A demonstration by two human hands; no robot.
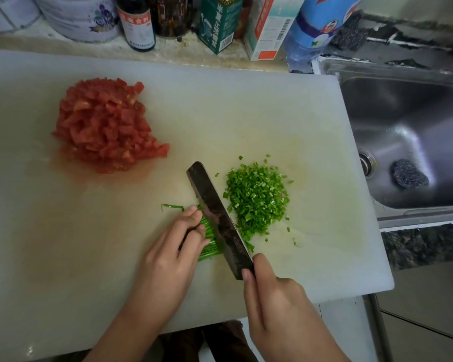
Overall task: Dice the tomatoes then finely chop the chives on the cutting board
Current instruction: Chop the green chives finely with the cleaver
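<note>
A heap of diced red tomato (107, 126) lies at the upper left of the white cutting board (246, 113). A mound of finely chopped green chives (258, 197) sits right of centre. My left hand (173, 254) presses down on a short bundle of uncut chives (210, 244) with curled fingers. My right hand (280, 307) grips the handle of a dark cleaver (217, 218), thumb against the blade's heel. The blade stands between the bundle and the chopped mound, its edge down on the chives.
A steel sink (413, 142) with a scouring pad (408, 176) lies right of the board. Bottles, tins and cartons (220, 24) line the counter behind the board. Tomato juice wets the board near the heap. The board's near right corner overhangs the counter.
</note>
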